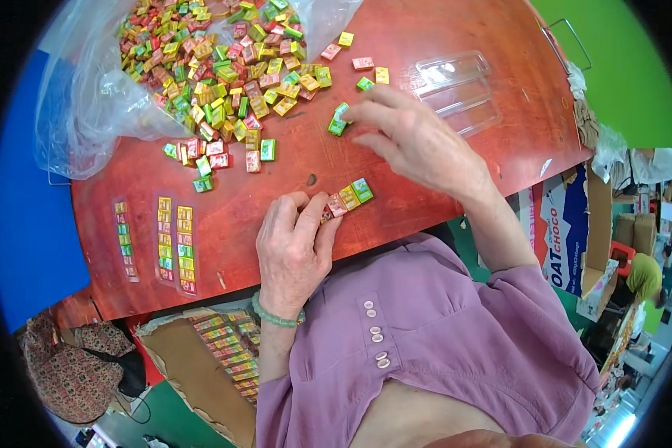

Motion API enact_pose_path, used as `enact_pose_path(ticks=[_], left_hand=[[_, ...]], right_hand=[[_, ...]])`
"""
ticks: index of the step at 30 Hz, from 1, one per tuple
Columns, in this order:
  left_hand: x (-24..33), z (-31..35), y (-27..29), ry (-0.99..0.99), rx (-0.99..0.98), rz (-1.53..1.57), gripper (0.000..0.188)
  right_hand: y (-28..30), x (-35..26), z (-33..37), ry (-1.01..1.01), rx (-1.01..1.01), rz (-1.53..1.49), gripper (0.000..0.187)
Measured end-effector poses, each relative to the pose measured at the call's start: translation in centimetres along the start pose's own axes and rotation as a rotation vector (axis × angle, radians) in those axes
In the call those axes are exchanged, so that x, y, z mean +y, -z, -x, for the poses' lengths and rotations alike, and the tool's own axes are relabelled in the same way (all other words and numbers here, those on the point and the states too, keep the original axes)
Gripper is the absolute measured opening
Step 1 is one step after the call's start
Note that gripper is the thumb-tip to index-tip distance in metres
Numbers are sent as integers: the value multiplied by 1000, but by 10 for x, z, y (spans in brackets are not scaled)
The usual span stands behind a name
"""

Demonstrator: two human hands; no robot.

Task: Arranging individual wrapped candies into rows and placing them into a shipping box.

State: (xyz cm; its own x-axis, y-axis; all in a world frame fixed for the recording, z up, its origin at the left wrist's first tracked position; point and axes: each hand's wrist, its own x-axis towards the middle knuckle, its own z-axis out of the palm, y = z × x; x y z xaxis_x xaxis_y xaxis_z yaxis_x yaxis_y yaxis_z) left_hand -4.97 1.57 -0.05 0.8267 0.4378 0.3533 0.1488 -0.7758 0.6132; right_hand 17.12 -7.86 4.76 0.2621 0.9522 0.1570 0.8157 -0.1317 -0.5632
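My left hand (pixel 295 243) rests on the red-brown table (pixel 425 187), fingertips pinching the end of a short row of small candy boxes (pixel 349 198) in red, yellow and green. Farther out, my right hand (pixel 411 138) reaches across the table, its fingertips closed on a small green box (pixel 339 121). A big heap of small coloured boxes (pixel 224 60) spills from a clear plastic bag (pixel 89 97) at the table's far left. Loose boxes (pixel 220 153) lie scattered between the heap and my hands.
Three filled clear strips of boxes (pixel 173 243) lie at the table's left. Empty clear plastic trays (pixel 459 89) sit at the far right. A cardboard box of filled strips (pixel 228 347) stands below the table. Cartons (pixel 571 231) stand at the right, with a person beyond.
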Motion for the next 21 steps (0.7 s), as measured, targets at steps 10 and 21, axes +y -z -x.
enact_pose_path(ticks=[10, 21], left_hand=[[-7, 1, -1, 43, 6, 104, 46], [-10, 0, 10, 59, -10, 157, 34]], right_hand=[[-23, 15, -30, 124, -169, 130, 25], [-49, 6, -47, 280, -119, 81, 18]])
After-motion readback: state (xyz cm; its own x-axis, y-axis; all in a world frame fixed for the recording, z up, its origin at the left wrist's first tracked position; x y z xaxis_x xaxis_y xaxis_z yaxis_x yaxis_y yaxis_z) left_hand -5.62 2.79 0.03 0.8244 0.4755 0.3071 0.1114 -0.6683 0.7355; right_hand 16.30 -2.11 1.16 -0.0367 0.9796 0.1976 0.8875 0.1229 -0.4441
